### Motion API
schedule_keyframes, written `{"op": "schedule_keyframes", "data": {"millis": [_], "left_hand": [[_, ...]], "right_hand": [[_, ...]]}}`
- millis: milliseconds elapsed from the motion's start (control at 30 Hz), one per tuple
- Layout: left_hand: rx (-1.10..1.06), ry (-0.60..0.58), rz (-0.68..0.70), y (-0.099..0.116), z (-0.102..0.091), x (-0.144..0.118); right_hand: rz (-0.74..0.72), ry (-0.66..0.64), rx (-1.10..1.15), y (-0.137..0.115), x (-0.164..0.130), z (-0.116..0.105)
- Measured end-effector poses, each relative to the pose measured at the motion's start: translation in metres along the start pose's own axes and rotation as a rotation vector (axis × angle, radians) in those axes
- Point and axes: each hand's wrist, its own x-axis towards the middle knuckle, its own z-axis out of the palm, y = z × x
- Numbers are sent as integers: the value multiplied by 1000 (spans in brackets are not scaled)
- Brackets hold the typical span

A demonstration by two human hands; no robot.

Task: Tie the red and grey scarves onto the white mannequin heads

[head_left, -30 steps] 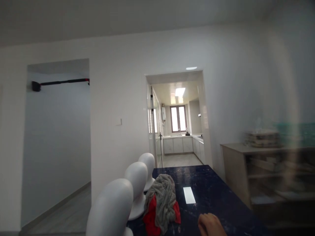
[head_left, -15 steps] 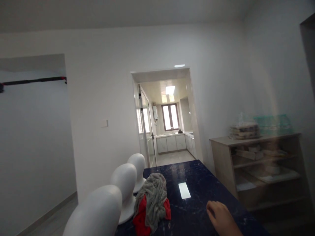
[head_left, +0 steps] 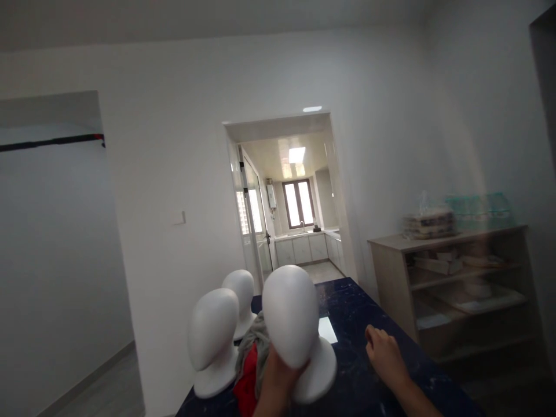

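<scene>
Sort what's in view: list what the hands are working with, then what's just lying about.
In hand:
- left hand gripping the near mannequin head
- right hand resting on the dark table

Lying about:
- two other mannequin heads
- grey and red cloth heap
- shelf unit

Counts on and around the dark table (head_left: 369, 324): 3 heads, 2 hands, 1 cloth pile, 1 shelf unit.

Three white mannequin heads: one held up over the table's near end (head_left: 292, 324), one at its left edge (head_left: 214, 330), one behind that toward the far left corner (head_left: 240, 288). Two hands: left hand (head_left: 278, 370) gripping the raised head's neck, right hand (head_left: 384, 356) resting on the table's right side. One grey-and-red cloth pile (head_left: 252, 365) between the heads. One open shelf unit (head_left: 460, 289) right of the table.
</scene>
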Motion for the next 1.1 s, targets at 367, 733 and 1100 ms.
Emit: {"op": "schedule_keyframes", "data": {"millis": [367, 733, 1100], "left_hand": [[-402, -39, 76, -16, 99, 18], [-219, -224, 123, -22, 72, 2], [801, -219, -35, -39, -18, 45]], "right_hand": [[77, 14, -60, 8, 6, 8], [31, -15, -31, 16, 7, 10], [49, -28, -25, 11, 7, 8]]}}
